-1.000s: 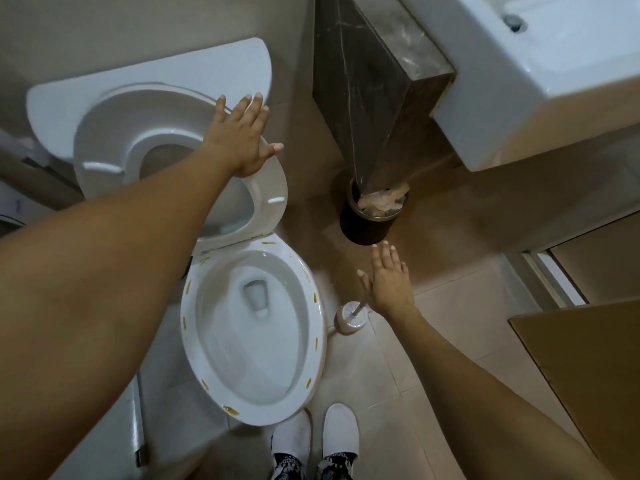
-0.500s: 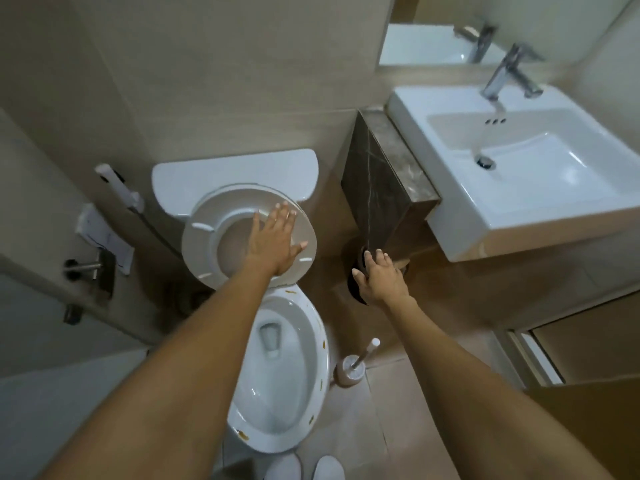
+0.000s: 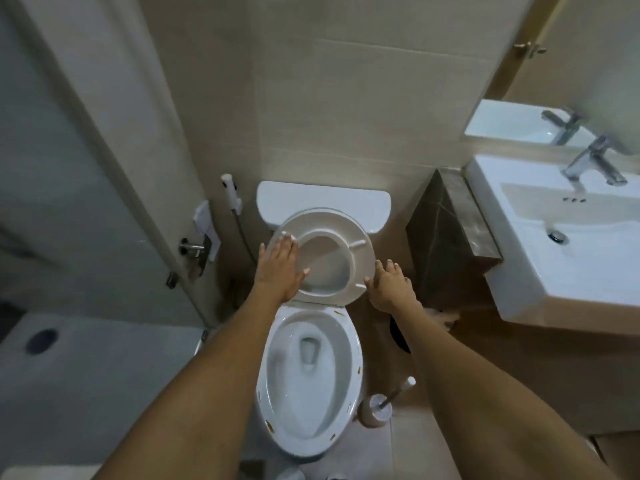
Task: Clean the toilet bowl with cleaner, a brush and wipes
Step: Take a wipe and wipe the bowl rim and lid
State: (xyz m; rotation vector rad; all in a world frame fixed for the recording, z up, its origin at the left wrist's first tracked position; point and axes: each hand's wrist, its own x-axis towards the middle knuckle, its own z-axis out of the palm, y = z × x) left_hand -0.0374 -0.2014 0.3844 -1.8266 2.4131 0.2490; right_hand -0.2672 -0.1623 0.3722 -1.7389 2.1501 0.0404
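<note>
A tiled wall (image 3: 346, 98) fills the top of the view, with a pale door (image 3: 86, 150) at the left. A white sink (image 3: 554, 244) hangs at the right, a tap (image 3: 594, 159) at its back, and a dark marble ledge (image 3: 453, 230) sits between it and the toilet. The toilet bowl (image 3: 308, 386) stands open in the middle, low in the view, with small yellow-brown marks around its rim. Behind it is the cistern (image 3: 322, 200), and the seat (image 3: 346, 244) is raised, leaning back against the cistern. The left hand (image 3: 280, 268) lies flat on the left side of the seat, fingers (image 3: 284, 245) spread and gripping nothing. The right hand (image 3: 389, 284) is at the seat's right edge, fingers (image 3: 381, 271) open and loosely splayed; whether they touch the seat I cannot tell. A bin (image 3: 398, 334) on the floor is mostly hidden by the right arm. The brush (image 3: 398, 393) stands tilted in its holder (image 3: 375, 410) on the floor just right of the bowl. A bidet sprayer (image 3: 231, 188) hangs on the wall left of the cistern.
</note>
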